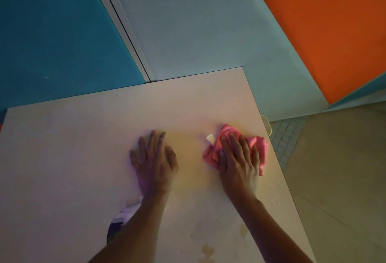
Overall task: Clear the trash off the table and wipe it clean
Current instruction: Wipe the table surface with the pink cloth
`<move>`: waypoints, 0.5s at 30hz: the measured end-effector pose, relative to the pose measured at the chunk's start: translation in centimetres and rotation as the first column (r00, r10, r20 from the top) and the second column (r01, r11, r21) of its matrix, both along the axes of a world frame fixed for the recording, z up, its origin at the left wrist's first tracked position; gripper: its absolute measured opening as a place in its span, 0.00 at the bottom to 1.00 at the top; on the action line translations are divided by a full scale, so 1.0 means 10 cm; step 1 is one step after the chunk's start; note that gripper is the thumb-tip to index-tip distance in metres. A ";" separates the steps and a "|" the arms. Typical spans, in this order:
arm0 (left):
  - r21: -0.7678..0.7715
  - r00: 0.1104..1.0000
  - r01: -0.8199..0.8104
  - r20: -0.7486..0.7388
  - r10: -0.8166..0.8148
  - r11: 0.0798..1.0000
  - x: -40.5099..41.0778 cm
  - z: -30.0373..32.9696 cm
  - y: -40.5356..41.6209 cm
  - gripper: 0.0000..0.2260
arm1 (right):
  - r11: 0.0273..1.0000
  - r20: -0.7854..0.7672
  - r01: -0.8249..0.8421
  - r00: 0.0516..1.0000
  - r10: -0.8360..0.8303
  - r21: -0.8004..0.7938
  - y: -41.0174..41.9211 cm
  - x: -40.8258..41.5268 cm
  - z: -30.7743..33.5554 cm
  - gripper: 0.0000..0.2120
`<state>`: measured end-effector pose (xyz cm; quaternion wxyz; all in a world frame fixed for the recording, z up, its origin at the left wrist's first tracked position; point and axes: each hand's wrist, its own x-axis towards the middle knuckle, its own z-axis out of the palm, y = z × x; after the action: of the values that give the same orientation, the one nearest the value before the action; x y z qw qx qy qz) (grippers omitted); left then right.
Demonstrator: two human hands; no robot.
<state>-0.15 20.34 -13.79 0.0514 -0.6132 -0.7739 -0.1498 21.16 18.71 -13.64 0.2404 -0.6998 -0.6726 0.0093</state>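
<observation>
My right hand (240, 158) presses flat, fingers straight, on a crumpled pink cloth (262, 145) near the right edge of the pale table (73, 147). A small white scrap (210, 138) lies against the cloth's left side. My left hand (155, 158) rests palm down on the bare tabletop, fingers stretched forward, holding nothing. Brownish stains (207, 249) and a few crumbs (269, 197) mark the near right part of the table.
A purple and white package (119, 221) lies partly hidden under my left forearm. A pale container rim (268, 123) peeks out beyond the table's right edge. Blue, grey and orange wall panels stand behind; tiled floor lies to the right.
</observation>
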 end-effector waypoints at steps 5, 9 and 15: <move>0.001 1.000 -0.007 -0.004 0.007 1.000 0.01 0.01 0.01 0.21 | 0.994 0.044 -0.023 0.999 0.027 -0.104 0.65 0.05 0.04 0.21; -0.011 1.000 -0.007 -0.006 0.007 1.000 0.03 0.00 0.01 0.21 | 0.981 0.066 -0.037 0.996 0.051 -0.192 1.27 0.00 0.05 0.24; -0.023 1.000 -0.010 -0.023 0.010 1.000 0.02 0.00 0.01 0.21 | 0.990 0.036 -0.022 0.999 0.027 -0.140 1.16 -0.20 0.01 0.21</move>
<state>0.01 20.45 -13.75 0.0541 -0.6117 -0.7779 -0.1334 19.11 30.33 -13.51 0.1782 -0.7067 -0.6831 0.0459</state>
